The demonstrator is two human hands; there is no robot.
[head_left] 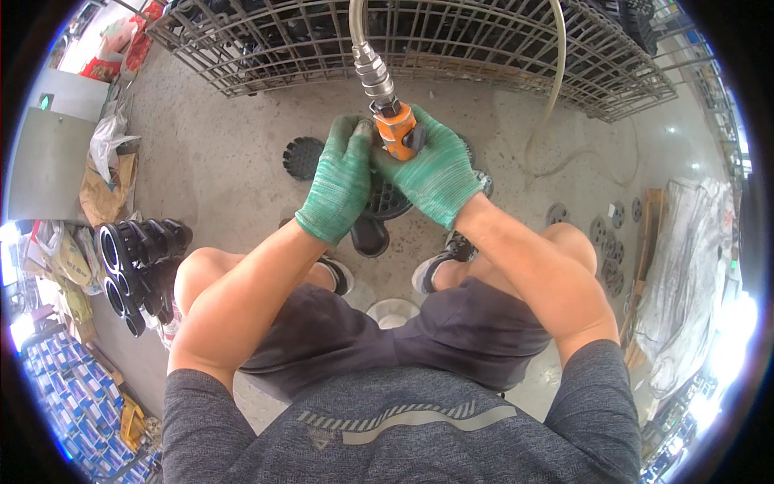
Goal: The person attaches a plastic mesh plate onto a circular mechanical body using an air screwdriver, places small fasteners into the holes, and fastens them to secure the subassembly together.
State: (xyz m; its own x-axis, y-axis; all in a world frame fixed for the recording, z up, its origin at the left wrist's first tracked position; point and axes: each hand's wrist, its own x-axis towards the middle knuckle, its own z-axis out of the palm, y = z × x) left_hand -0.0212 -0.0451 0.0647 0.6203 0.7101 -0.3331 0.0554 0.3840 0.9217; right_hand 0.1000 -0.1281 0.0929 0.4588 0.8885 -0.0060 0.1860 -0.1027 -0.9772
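Green knitted gloves cover both my hands, which work close together in front of my knees. My right hand (433, 173) is wrapped round an orange air tool (396, 131) with a black lever on its side. A metal coupling (372, 71) joins its upper end to a hose (357, 20). Beside the tool, my left hand (337, 173) has its fingers curled downward; whatever they grip is hidden. Below both hands shows a round black part with a grid of holes (388, 203). A rounded black piece (370, 239) sticks out from under it toward me.
A wire mesh cage (451, 56) of black parts stands ahead. On the floor lie a black toothed disc (303, 157) and, to the right, several grey discs (610, 250). Black ring-ended parts (129, 262) are stacked by my left knee. A pale hose (556, 89) hangs down to the floor.
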